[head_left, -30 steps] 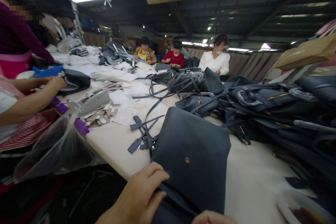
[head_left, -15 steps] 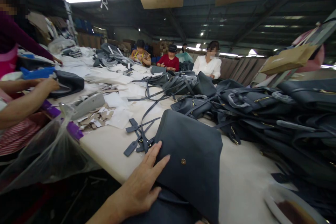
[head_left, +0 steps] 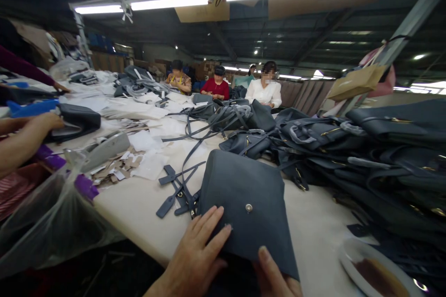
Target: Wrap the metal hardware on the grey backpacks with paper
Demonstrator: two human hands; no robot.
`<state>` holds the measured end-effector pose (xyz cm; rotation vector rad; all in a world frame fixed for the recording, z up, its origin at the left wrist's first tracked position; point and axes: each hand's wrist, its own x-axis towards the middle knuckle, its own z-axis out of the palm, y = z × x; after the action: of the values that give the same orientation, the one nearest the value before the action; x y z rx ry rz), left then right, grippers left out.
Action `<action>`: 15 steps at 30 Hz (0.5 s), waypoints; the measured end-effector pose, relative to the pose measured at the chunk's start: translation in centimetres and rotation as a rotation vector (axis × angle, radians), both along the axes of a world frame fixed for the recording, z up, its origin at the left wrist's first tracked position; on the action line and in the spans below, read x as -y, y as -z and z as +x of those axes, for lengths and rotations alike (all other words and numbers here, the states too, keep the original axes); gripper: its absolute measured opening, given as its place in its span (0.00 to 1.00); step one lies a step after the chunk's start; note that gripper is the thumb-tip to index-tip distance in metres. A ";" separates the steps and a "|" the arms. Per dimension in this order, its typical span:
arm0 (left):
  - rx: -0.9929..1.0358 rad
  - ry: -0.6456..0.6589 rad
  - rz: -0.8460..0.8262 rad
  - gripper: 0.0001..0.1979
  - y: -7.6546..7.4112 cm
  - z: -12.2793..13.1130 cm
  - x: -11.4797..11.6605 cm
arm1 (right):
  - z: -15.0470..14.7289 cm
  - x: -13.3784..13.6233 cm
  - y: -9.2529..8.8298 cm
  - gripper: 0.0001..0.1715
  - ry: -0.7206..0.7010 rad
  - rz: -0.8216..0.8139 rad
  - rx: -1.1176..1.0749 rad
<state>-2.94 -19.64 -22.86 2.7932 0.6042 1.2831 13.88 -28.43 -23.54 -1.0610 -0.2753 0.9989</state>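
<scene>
A dark blue-grey handbag (head_left: 240, 176) lies before me on the table, its flap towards me and a round metal snap showing on it. My left hand (head_left: 197, 250) rests on the flap's left side, fingers stretched out over the surface. At the flap's near edge is my right hand (head_left: 277, 276), thumb on top and the other fingers hidden beneath, gripping the edge. Left of the bag lie its strap (head_left: 186, 178) and several dark tags (head_left: 165, 206).
A heap of dark bags (head_left: 334, 148) covers the right side. A shallow dish (head_left: 348, 260) with brown contents sits near right. Cardboard scraps (head_left: 116, 167) and white paper (head_left: 146, 160) lie left. A co-worker's arm (head_left: 28, 137) reaches in at left; other people sit across the table.
My right hand has come up into view and now grips the flap's near edge. My left hand has shifted slightly down and right on the flap. The view has turned a little rightward.
</scene>
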 end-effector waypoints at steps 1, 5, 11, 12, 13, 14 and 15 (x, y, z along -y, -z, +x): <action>0.044 0.033 -0.052 0.12 -0.4 -0.3 0.4 | 0.2 -0.8 -0.4 0.31 0.003 0.009 -0.010; 0.322 -0.021 -0.292 0.16 -1.8 -2.7 0.7 | 0.4 -2.8 -1.6 0.40 0.122 0.053 -0.173; 0.215 -0.344 -0.370 0.15 -2.9 -5.1 -2.1 | -0.1 -2.6 -1.1 0.46 0.151 0.083 -0.325; 0.139 -0.309 -0.316 0.22 -3.2 -4.6 -2.4 | -0.2 -2.5 -0.9 0.46 0.145 0.074 -0.344; 0.073 -0.268 -0.248 0.26 -3.6 -3.8 -2.4 | -0.3 -2.6 -0.7 0.47 0.140 0.066 -0.366; 0.029 -0.229 -0.178 0.26 -4.0 -2.9 -2.3 | -0.4 -2.6 -0.5 0.48 0.138 0.063 -0.382; -0.001 -0.195 -0.121 0.22 -4.4 -1.7 -2.0 | -0.5 -2.6 -0.2 0.49 0.137 0.066 -0.384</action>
<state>-4.68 -17.59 -18.43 2.6917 0.9418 1.2277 13.42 -25.82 -23.36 -0.7977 0.0771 1.0388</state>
